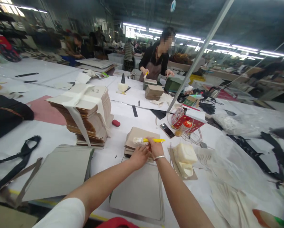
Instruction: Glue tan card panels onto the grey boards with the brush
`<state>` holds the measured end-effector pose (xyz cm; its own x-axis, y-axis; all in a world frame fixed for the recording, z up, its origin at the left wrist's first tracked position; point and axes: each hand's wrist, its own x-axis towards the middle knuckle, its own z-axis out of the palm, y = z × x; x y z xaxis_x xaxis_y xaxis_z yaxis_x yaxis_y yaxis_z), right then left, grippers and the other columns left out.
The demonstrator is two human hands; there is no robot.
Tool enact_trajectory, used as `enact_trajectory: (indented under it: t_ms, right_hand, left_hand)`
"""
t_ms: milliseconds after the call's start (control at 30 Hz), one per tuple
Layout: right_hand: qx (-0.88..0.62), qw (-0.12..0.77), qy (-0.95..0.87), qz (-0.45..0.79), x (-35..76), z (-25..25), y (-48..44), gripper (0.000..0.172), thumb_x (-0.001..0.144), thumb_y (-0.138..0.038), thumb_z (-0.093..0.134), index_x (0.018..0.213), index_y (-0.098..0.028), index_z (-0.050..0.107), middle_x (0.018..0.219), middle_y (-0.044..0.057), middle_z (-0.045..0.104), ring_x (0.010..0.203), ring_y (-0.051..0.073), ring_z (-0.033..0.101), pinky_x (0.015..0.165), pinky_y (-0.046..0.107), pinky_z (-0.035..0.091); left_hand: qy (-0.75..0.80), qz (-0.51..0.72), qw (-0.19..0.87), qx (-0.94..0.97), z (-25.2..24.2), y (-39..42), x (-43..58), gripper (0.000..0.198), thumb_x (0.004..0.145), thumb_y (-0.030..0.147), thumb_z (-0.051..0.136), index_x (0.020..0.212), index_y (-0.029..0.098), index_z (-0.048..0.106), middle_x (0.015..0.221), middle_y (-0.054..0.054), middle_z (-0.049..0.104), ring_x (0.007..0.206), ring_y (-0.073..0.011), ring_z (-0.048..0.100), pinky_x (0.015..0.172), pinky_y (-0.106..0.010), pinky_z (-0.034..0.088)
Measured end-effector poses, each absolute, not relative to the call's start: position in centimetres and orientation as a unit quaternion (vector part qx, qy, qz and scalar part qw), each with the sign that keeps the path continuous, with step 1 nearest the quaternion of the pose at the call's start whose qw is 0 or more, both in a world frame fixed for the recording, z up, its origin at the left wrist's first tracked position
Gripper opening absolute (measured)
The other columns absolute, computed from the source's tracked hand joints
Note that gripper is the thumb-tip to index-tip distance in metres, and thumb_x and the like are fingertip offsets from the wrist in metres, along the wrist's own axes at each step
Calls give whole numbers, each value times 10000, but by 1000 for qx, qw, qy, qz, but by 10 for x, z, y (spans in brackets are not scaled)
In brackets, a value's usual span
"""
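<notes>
My right hand (155,148) is closed around a brush (153,140) with a yellow handle and pale bristles, held level above a small stack of grey-beige card pieces (142,133). Beside it, my left hand (140,157) lies on the near edge of that stack, fingers extended and close to the right hand. What the fingertips touch is partly hidden. Under my forearms lies a pile of larger grey sheets (137,190). Right of the hands, a cream-coloured cut-open plastic container (185,156) stands on a piece of card.
A tall stack of card pieces (85,110) tied with white strips stands at left, with grey sheets (58,171) before it. A phone (167,130), a jar (186,126) and a slanted metal pole (199,57) are at right. A co-worker (156,57) holds another yellow brush across the table.
</notes>
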<state>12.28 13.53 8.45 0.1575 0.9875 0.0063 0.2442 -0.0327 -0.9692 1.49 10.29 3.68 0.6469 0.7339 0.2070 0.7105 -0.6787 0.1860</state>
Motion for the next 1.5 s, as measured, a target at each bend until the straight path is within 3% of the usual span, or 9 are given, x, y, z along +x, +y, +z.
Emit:
enact_trajectory:
  t_ms: [133, 433, 667, 867, 967, 1100, 1233, 1367, 1500]
  right_hand:
    - [-626, 382, -502, 459, 89, 87, 177, 206, 750, -341, 516, 647, -165, 547, 524, 20, 586, 367, 87, 497, 348, 183, 388]
    - [-699, 400, -479, 350, 140, 76, 217, 257, 761, -384, 487, 718, -149, 581, 578, 29, 615, 421, 92, 547, 400, 180, 419]
    - [-744, 398, -467, 265, 213, 90, 170, 267, 738, -374, 500, 713, -132, 610, 510, 7, 584, 417, 90, 545, 419, 170, 408]
    - [-734, 386, -477, 291, 217, 93, 93, 237, 730, -372, 517, 724, -156, 614, 472, -25, 569, 381, 90, 535, 404, 175, 420]
    - [-713, 422, -461, 318, 215, 99, 50, 270, 735, -407, 528, 768, -152, 611, 481, -26, 567, 387, 91, 535, 398, 180, 428]
    - [-653, 542, -429, 309, 212, 111, 1, 403, 780, -482, 472, 994, -152, 560, 623, -4, 620, 441, 97, 564, 435, 211, 468]
    - [-636, 563, -448, 280, 198, 104, -21, 412, 832, -470, 402, 1096, -160, 464, 751, 27, 639, 506, 102, 589, 496, 236, 489]
    - [-665, 461, -536, 240, 171, 85, -17, 310, 842, -448, 382, 965, -182, 484, 741, 19, 624, 632, 134, 609, 585, 253, 463]
    - [-705, 416, -542, 187, 153, 76, -10, 286, 815, -448, 417, 948, -201, 474, 763, 14, 614, 651, 157, 592, 593, 269, 424]
  left_hand:
    - [403, 117, 36, 907, 35, 110, 13, 321, 828, 261, 448, 1126, 154, 503, 1165, -138, 508, 1103, -283, 391, 861, -431, 313]
    - [415, 90, 26, 905, 44, 123, 11, 255, 856, 210, 372, 1072, 178, 503, 1139, -113, 487, 1008, -241, 426, 781, -378, 338]
    - [439, 57, 45, 896, 56, 131, 18, 199, 825, 161, 423, 1001, 140, 512, 953, -110, 533, 922, -235, 466, 759, -360, 372]
    - [435, 11, 80, 897, 69, 138, 20, 263, 741, 294, 577, 951, 138, 551, 926, -109, 563, 893, -243, 524, 745, -340, 416]
    - [420, -3, 90, 903, 74, 138, 21, 229, 712, 308, 594, 863, 136, 588, 878, -107, 583, 827, -237, 557, 710, -329, 431]
    - [434, 14, 77, 897, 91, 125, 12, 159, 779, 197, 450, 828, 138, 590, 869, -112, 585, 831, -232, 563, 714, -335, 432]
    - [547, 219, 59, 806, 123, 99, -12, 173, 767, 160, 413, 873, 155, 549, 898, -98, 578, 880, -218, 548, 751, -333, 433]
    - [609, 466, 248, 593, 140, 64, -30, 186, 678, 199, 525, 858, 154, 527, 784, -39, 603, 718, -167, 578, 676, -304, 480]
    - [512, 554, 512, 411, 127, 26, -23, 366, 638, 248, 601, 975, 141, 506, 903, -58, 625, 784, -182, 606, 630, -311, 525]
